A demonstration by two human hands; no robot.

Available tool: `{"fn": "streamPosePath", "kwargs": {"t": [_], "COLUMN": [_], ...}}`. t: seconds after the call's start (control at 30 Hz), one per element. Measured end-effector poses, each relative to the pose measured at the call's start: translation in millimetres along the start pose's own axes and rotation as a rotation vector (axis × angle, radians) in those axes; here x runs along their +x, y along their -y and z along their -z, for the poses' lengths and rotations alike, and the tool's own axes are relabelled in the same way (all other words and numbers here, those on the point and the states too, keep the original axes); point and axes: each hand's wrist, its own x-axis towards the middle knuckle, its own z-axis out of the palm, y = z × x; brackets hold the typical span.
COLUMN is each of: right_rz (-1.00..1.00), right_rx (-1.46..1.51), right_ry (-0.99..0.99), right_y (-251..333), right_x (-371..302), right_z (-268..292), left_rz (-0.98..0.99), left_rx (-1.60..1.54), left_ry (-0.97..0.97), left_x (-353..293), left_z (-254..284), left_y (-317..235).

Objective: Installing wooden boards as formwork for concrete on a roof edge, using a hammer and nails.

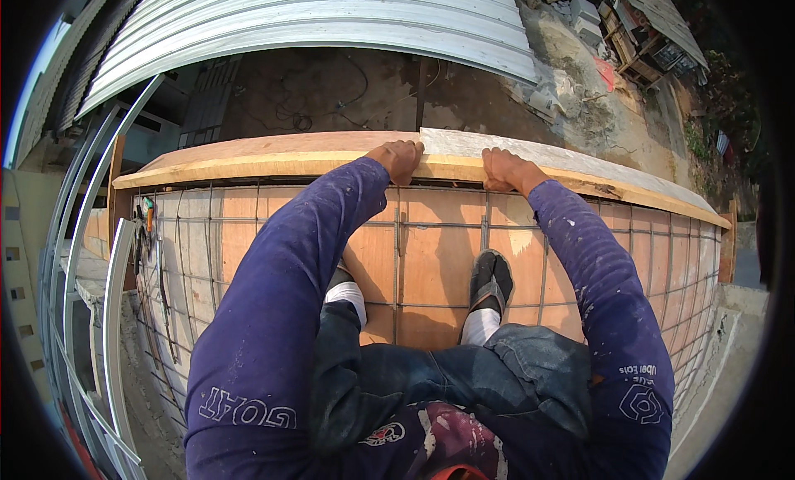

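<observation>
A long wooden board [273,163] crosses in front of me, with a yellowish timber strip along its near edge and plywood sheets on its far side. My left hand [399,161] is closed over this strip just left of where a reddish plywood sheet [331,140] meets a whitish one [563,159]. A short way to the right, my right hand [507,172] grips the same strip, fingers curled over it. Below, a grid of steel bars [397,265] lies over a plywood deck [439,207]. My feet stand among the bars.
Hand tools, one with a green-and-orange handle [149,213], lie at the left by the board's end. Metal channels [116,314] run along the left side. Beyond the board, the ground [331,91] lies lower, beside a corrugated metal roof [315,20]. Concrete edging [729,339] borders the right.
</observation>
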Motion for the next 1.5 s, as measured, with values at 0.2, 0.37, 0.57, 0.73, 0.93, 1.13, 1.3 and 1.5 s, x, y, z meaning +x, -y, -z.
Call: {"fn": "streamPosePath", "kwargs": {"t": [0.2, 0.37, 0.57, 0.73, 0.93, 1.13, 1.3, 1.5], "right_rz": [-0.004, -0.003, 0.027, 0.000, -0.002, 0.010, 0.019, 0.046], "right_rx": [0.013, 0.004, 0.015, 0.015, 0.018, 0.011, 0.023, 0.033], "right_ry": [0.003, 0.011, -0.005, -0.007, -0.010, -0.018, -0.022, -0.048], "right_y": [-5, -5, -6, -3, -8, -5, -7, -13], "right_x": [5, 6, 5, 3, 9, 4, 5, 10], "right_z": [-5, -5, -6, -3, -9, -5, -6, -14], "left_rz": [0.010, 0.019, -0.014, -0.016, -0.014, 0.001, -0.010, -0.003], "left_rx": [0.010, 0.018, 0.054, 0.039, 0.033, 0.003, 0.013, 0.011], "left_ry": [0.030, 0.014, 0.011, 0.002, 0.018, 0.034, 0.028, 0.045], "left_x": [3, 4, 2, 1, 4, 2, 1, 0], "left_z": [0, -1, 1, 1, 2, 4, 5, 7], "left_y": [-1, 1, 0, 1, 0, 0, -2, -2]}}
